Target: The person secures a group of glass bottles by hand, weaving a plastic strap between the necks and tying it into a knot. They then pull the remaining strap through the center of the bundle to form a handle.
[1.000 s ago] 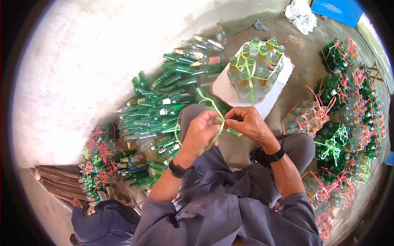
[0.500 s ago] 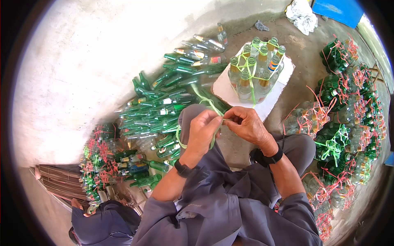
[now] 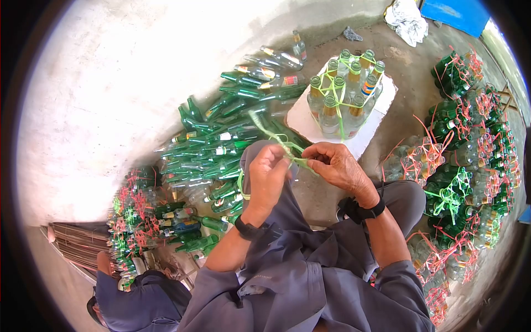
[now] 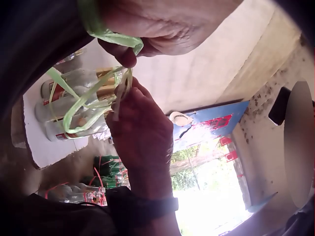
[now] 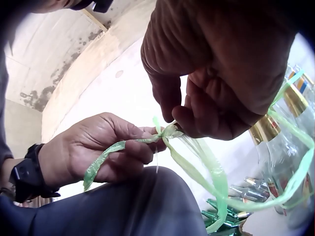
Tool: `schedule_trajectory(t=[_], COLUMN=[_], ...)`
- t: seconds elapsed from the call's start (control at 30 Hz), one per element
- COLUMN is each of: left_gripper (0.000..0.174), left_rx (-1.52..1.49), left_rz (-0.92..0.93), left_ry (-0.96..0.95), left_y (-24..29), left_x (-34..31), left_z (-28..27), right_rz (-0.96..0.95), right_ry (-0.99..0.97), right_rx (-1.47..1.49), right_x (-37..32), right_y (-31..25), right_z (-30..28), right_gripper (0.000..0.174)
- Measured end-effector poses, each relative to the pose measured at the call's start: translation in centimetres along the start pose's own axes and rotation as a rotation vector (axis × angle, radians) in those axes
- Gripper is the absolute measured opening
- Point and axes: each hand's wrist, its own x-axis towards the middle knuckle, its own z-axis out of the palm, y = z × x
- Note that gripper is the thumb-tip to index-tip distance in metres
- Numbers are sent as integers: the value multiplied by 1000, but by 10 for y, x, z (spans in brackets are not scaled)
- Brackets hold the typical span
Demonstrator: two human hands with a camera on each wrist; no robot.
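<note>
Close together above the lap, my left hand [image 3: 267,177] and right hand [image 3: 342,170] work on one light green plastic strip [image 5: 209,169]. In the right wrist view, the left thumb and fingers pinch it on one side of a small knot [image 5: 170,132]. The right thumb and finger pinch it on the other side, right at the knot. A loose end dangles over the left fingers, and a long loop hangs toward the bottles. Beyond the hands, several clear glass bottles [image 3: 329,119] stand upright on a white board [image 3: 381,110], green strip laced round their necks.
Many loose green and clear bottles [image 3: 238,135] lie in a heap by the wall at left. Bundles of bottles [image 3: 451,133] tied with red and green strip stand along the right. Another person [image 3: 144,301] is at the lower left; a white sack [image 3: 406,22] lies at the back.
My left hand has shifted slightly left, and more strip shows between the hands. The strip's loose end has swung up and left. The other person at lower left has leaned further into view.
</note>
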Motion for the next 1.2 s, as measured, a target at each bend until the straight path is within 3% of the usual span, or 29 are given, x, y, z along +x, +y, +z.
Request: schedule_trajectory(t=[0.27, 0.5, 0.67, 0.87, 0.97, 1.2], left_gripper=[15, 10, 16, 14, 14, 14], left_rx=[-10, 12, 29, 42, 36, 25], left_rz=[26, -31, -102, -109, -109, -83], left_ry=[61, -14, -105, -100, -82, -84], left_y=[4, 9, 10, 13, 12, 7], left_x=[-1, 0, 1, 1, 1, 3], left_z=[1, -2, -3, -2, -3, -4], right_rz=[59, -123, -261, -162, -113, 99], right_ry=[6, 126, 250, 434, 474, 206], right_rx=[-21, -108, -285, -364, -529, -154], right_x=[2, 4, 6, 5, 4, 0], right_y=[1, 1, 9, 12, 17, 4], right_z=[-4, -2, 3, 6, 3, 0], right_gripper=[21, 24, 27, 34, 24, 30])
